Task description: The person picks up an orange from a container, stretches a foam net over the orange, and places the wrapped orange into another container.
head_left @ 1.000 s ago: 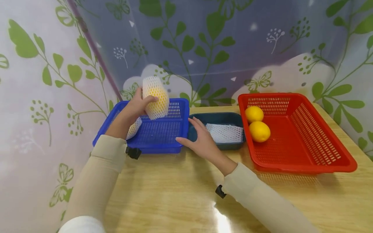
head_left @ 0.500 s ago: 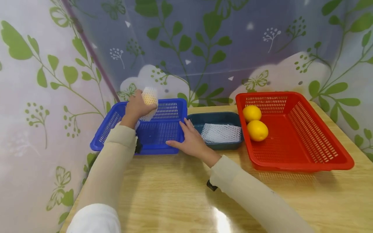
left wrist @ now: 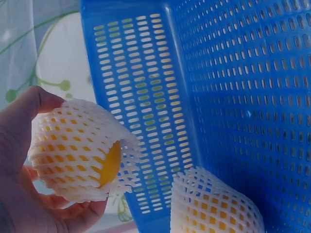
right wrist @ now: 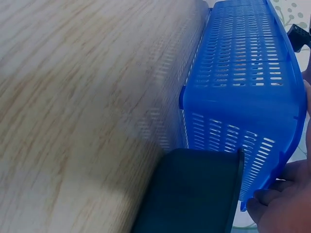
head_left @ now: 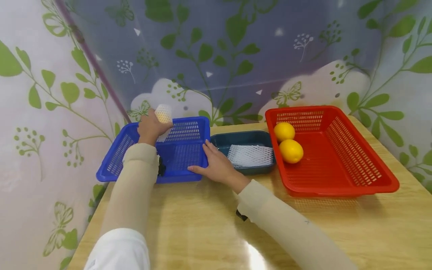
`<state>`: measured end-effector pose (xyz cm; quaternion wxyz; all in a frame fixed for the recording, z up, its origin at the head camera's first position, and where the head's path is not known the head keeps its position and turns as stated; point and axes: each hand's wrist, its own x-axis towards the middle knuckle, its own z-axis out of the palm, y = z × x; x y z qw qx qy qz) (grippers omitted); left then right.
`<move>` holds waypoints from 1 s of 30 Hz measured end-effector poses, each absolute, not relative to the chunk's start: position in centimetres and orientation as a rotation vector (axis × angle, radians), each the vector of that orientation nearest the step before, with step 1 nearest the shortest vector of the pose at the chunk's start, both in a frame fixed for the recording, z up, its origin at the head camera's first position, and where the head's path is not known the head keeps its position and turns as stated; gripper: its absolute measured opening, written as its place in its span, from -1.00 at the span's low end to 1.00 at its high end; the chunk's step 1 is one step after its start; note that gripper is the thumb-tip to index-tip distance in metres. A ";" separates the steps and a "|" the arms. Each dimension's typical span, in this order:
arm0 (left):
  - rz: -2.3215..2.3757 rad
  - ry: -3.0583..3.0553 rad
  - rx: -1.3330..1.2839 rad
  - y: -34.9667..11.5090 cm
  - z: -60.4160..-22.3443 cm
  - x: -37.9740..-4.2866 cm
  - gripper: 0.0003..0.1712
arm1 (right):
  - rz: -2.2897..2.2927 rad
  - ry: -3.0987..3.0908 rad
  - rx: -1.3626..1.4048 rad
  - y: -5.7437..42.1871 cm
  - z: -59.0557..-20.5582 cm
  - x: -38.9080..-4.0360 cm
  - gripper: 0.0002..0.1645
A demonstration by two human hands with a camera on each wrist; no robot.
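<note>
My left hand grips a lemon in a white foam net sleeve, above the back left of the blue basket. In the left wrist view the sleeve's near end gapes and bare yellow skin shows. A second netted fruit is lower inside the basket, hidden behind my left arm in the head view. My right hand rests at the basket's right rim, fingers extended along it and thumb spread toward the front. Part of that hand shows at the rim in the right wrist view.
A dark green tray stands between the baskets, with an empty flat foam net in it. The red basket on the right holds two bare lemons by its left wall. A patterned cloth hangs behind the wooden table.
My left hand has lowered the netted lemon and moved it left over the blue basket. My right hand has moved left from over the green tray's edge to the blue basket's rim.
</note>
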<state>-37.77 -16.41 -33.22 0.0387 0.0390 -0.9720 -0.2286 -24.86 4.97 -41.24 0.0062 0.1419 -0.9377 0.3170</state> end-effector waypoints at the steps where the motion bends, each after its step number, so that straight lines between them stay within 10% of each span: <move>1: -0.701 -2.981 0.127 -16.5 -33.3 -37.7 0.06 | 0.990 -2.937 0.450 4.9 -41.2 -24.8 0.23; 30: -0.461 -3.550 0.279 -16.9 -35.4 -38.7 -0.09 | 0.861 -2.985 0.459 5.1 -41.0 -24.5 0.23</move>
